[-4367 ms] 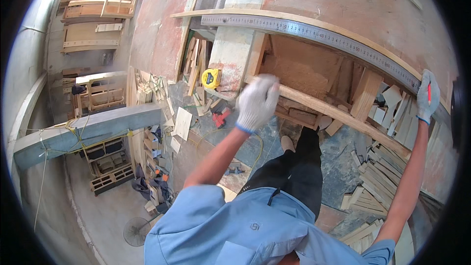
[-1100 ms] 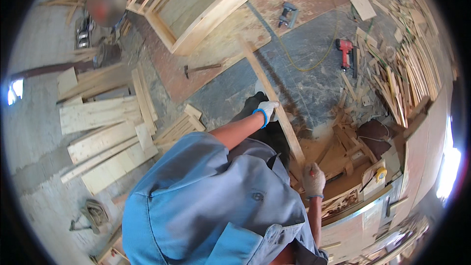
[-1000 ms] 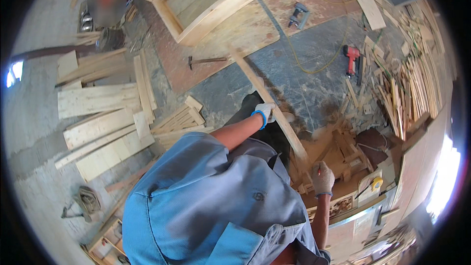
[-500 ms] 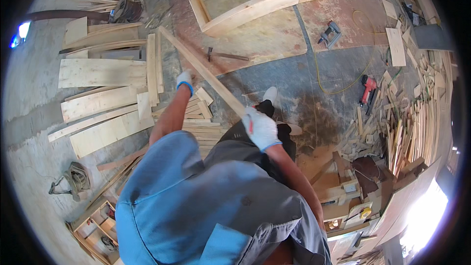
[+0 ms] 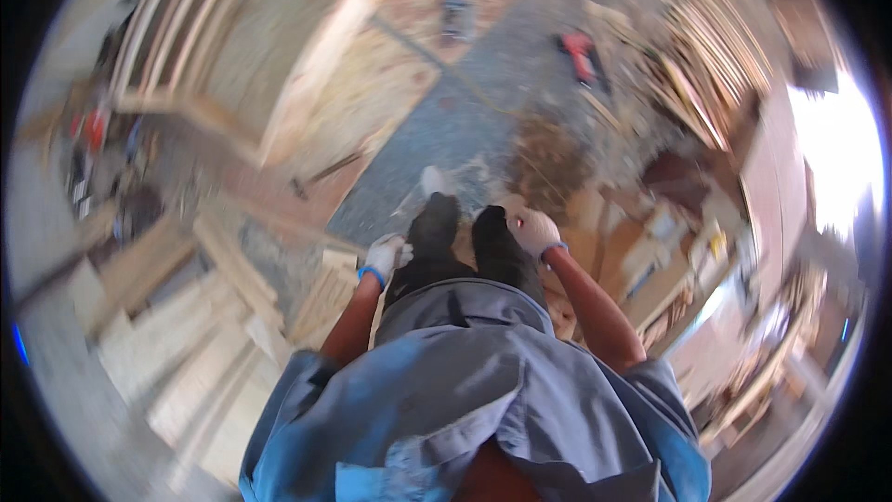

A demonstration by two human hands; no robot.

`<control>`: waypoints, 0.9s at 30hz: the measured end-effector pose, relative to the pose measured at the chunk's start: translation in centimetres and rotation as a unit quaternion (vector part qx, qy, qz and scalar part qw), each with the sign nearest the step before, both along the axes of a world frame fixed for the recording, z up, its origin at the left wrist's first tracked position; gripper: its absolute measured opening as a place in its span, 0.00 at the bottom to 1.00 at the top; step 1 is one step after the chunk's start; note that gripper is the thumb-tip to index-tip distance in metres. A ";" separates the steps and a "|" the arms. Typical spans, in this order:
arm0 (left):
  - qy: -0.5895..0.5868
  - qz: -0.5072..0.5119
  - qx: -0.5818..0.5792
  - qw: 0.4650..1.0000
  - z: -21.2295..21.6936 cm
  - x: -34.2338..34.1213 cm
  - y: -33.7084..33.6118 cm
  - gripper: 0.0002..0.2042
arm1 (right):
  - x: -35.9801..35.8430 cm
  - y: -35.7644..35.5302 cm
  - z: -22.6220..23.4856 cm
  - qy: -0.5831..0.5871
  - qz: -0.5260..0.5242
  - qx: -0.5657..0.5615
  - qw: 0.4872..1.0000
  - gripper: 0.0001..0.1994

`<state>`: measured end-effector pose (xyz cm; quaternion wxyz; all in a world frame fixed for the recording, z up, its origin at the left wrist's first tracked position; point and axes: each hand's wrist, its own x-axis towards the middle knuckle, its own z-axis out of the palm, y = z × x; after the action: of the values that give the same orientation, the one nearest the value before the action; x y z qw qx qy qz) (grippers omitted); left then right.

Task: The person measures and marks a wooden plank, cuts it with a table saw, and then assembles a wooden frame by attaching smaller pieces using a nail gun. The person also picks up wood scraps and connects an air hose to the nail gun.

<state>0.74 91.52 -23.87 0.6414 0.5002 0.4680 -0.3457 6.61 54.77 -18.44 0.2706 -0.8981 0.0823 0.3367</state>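
Observation:
My left hand (image 5: pixel 384 255), in a white glove with a blue cuff, hangs beside my left thigh. Its fingers look curled; whether they grip anything is hidden. A thin pale wood strip (image 5: pixel 336 241) shows just beyond it, and I cannot tell if the two touch. My right hand (image 5: pixel 534 230), gloved too, hangs by my right thigh, its fingers smeared by motion. No wood strip shows at the right hand. Ahead on the floor lies a hammer (image 5: pixel 327 174), near a wooden frame (image 5: pixel 307 84) of pale boards.
Pale boards (image 5: pixel 200 339) lie stacked at the left. Ahead are a grey nail gun (image 5: pixel 456 17) and a red nail gun (image 5: pixel 580 56) with a hose. Long wood strips (image 5: pixel 701 56) pile up at the right, and scraps and a wooden bench (image 5: pixel 664 293) stand close on my right.
My view has swung to the right, and the scene is blurred. My right hand held a long wood strip before; now none shows in it. Both hands have come in beside my thighs.

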 end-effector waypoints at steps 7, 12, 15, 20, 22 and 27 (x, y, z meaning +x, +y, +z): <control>0.014 -0.160 0.045 0.986 -1.0 7.7 0.6 0.15 | -5.1 -11.8 1.5 -0.081 -0.451 0.043 0.888 0.19; -0.003 -0.232 0.109 0.967 -2.8 14.2 2.1 0.23 | -11.1 -14.2 2.2 -0.114 -0.568 0.124 0.806 0.21; -0.013 -0.257 0.102 0.961 -1.6 17.3 -3.4 0.24 | -14.7 -14.3 2.0 -0.176 -0.492 0.040 0.851 0.18; -0.072 -0.396 0.062 0.913 0.8 20.5 -17.8 0.21 | -19.3 -13.3 2.4 -0.219 -0.534 0.019 0.817 0.16; -0.085 -0.470 0.048 0.877 1.0 20.4 -23.5 0.21 | -20.9 -12.6 2.3 -0.204 -0.569 0.032 0.796 0.16; -0.097 -0.592 -0.009 0.800 2.2 19.9 -32.1 0.21 | -23.7 -8.7 2.1 -0.071 -0.699 0.038 0.711 0.20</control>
<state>20.62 59.37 -21.67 0.3582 0.7051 0.0130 -0.6118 -17.05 46.06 -16.33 0.4673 -0.5948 0.6540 -0.0108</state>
